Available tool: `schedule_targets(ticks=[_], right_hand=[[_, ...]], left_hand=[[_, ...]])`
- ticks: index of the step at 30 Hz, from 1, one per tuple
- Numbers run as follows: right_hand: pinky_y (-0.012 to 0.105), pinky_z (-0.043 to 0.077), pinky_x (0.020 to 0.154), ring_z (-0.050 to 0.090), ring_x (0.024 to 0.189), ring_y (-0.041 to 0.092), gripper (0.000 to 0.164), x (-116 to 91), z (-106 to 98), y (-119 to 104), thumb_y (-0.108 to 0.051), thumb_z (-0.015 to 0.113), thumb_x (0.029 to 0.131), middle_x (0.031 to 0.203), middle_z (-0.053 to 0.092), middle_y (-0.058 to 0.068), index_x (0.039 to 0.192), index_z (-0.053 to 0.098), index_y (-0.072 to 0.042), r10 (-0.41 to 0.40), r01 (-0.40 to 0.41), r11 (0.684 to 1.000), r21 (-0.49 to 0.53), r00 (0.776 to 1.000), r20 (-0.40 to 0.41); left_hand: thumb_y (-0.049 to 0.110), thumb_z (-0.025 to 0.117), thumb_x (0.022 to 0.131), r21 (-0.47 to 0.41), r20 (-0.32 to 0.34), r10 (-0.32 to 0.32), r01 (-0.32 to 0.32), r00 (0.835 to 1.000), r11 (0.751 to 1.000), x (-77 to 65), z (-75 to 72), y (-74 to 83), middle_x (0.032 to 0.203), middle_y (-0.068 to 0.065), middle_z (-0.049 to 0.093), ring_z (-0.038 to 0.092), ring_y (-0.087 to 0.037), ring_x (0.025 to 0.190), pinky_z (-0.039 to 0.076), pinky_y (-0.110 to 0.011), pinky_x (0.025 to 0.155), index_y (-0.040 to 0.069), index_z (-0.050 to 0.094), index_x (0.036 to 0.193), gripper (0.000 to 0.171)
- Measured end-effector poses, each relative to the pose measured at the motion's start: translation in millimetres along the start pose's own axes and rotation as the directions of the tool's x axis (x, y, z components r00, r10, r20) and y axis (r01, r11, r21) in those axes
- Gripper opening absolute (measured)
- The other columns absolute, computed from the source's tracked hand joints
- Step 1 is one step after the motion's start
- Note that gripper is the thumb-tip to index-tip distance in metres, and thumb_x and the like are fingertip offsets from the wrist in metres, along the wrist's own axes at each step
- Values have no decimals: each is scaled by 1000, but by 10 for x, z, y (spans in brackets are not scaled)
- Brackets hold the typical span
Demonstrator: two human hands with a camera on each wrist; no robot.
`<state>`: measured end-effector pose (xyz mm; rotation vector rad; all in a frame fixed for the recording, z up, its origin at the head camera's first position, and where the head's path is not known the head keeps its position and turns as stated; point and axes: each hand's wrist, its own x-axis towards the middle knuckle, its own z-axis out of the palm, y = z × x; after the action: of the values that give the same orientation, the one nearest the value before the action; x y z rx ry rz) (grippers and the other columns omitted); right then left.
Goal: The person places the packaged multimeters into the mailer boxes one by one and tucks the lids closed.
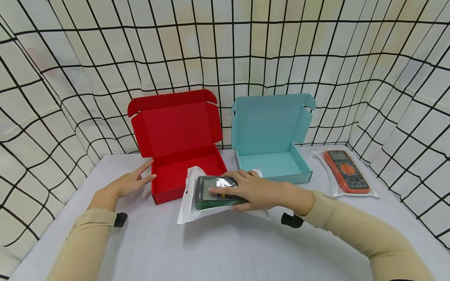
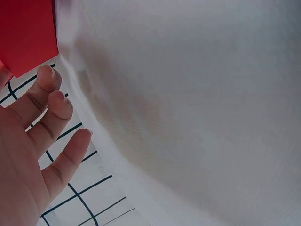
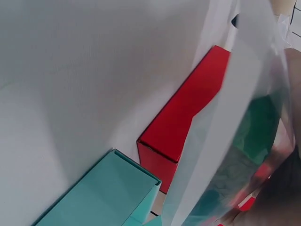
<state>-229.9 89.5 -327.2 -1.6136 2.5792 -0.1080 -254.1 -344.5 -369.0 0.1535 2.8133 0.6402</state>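
My right hand (image 1: 260, 191) grips a dark multimeter with a green side (image 1: 216, 191), sealed in a clear plastic bag (image 1: 188, 205). It holds the bagged meter over the front right of an open red box (image 1: 179, 128), with its fingers across the top face. In the right wrist view, the bag (image 3: 202, 160) and the meter's green side (image 3: 258, 127) appear close up. My left hand (image 1: 128, 185) lies at the red box's left wall, thumb and fingers extended and fingertips at the rim. The left wrist view shows its loosely bent fingers (image 2: 59, 108) holding nothing.
To the right of the red box stands an open teal box (image 1: 268, 125). An orange multimeter (image 1: 346, 169) in a clear bag lies on the white table (image 1: 211, 253) at the right. White cloth walls with a black grid (image 1: 225, 54) enclose the back and sides.
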Motion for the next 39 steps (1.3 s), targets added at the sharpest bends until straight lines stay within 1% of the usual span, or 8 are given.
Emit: schedule_targets(ticks=[3, 9, 14, 21, 25, 28, 33, 39], right_hand=[[54, 42, 106, 33, 141, 28, 76, 47, -5, 23, -37, 67, 99, 159, 30, 9, 162, 24, -41, 6, -6, 1000, 1, 1000, 14], [54, 42, 106, 32, 142, 28, 75, 174, -5, 90, -38, 65, 100, 161, 29, 11, 163, 24, -41, -4, 4, 1000, -15, 1000, 19], [53, 40, 107, 31, 143, 27, 76, 289, -28, 131, -39, 65, 100, 161, 29, 9, 163, 22, -41, 4, -3, 1000, -20, 1000, 18], [53, 40, 107, 33, 141, 26, 76, 452, -50, 175, -39, 65, 100, 159, 30, 8, 163, 23, -40, -2, 2, 999, -39, 1000, 19], [52, 39, 108, 35, 139, 25, 76, 547, -49, 196, -40, 65, 100, 158, 32, 7, 163, 22, -41, 2, 0, 998, -62, 1000, 25], [53, 41, 107, 36, 139, 25, 76, 619, -46, 213, -41, 65, 100, 157, 33, 7, 163, 22, -41, 1, 1, 997, -78, 1000, 21], [54, 42, 105, 39, 137, 26, 77, 741, -34, 248, -42, 65, 99, 158, 32, 8, 163, 23, -42, 12, -10, 997, -80, 1000, 16], [52, 40, 107, 40, 136, 26, 76, 885, -55, 254, -44, 63, 100, 158, 33, 8, 164, 22, -41, 21, -16, 994, -108, 999, 44]], left_hand=[[58, 44, 103, 1, 5, -1, 1, 1000, 1000, -3, 2, -4, 148, -44, 34, 37, -61, 132, 39, -76, 98, 7, 5, 164, 88], [57, 44, 103, 9, -4, 7, -7, 1000, 1000, 3, 4, -6, 147, -44, 36, 40, -61, 131, 40, -75, 98, 6, 6, 163, 88], [57, 44, 103, 7, 0, 4, -4, 1000, 1000, -1, 0, 1, 146, -44, 37, 42, -60, 130, 40, -75, 97, 6, 7, 163, 88], [57, 44, 103, 11, -3, 10, -10, 1000, 1000, 2, -1, 9, 144, -45, 39, 44, -60, 128, 41, -75, 97, 5, 8, 163, 86], [58, 43, 103, 15, -2, 10, -10, 1000, 1000, 5, -4, 5, 147, -44, 36, 40, -62, 131, 39, -75, 98, 6, 8, 163, 87], [59, 42, 103, 23, -2, 11, -11, 1000, 1000, 3, -5, 4, 149, -44, 35, 38, -63, 132, 38, -76, 99, 6, 8, 163, 87], [58, 42, 104, 25, 0, 11, -11, 1000, 1000, 5, -5, 6, 143, -44, 42, 44, -60, 129, 40, -75, 98, 5, 8, 163, 86], [57, 43, 104, 24, 7, 7, -7, 1000, 1000, 2, -8, 8, 140, -44, 44, 47, -59, 126, 41, -74, 98, 5, 8, 163, 86]])
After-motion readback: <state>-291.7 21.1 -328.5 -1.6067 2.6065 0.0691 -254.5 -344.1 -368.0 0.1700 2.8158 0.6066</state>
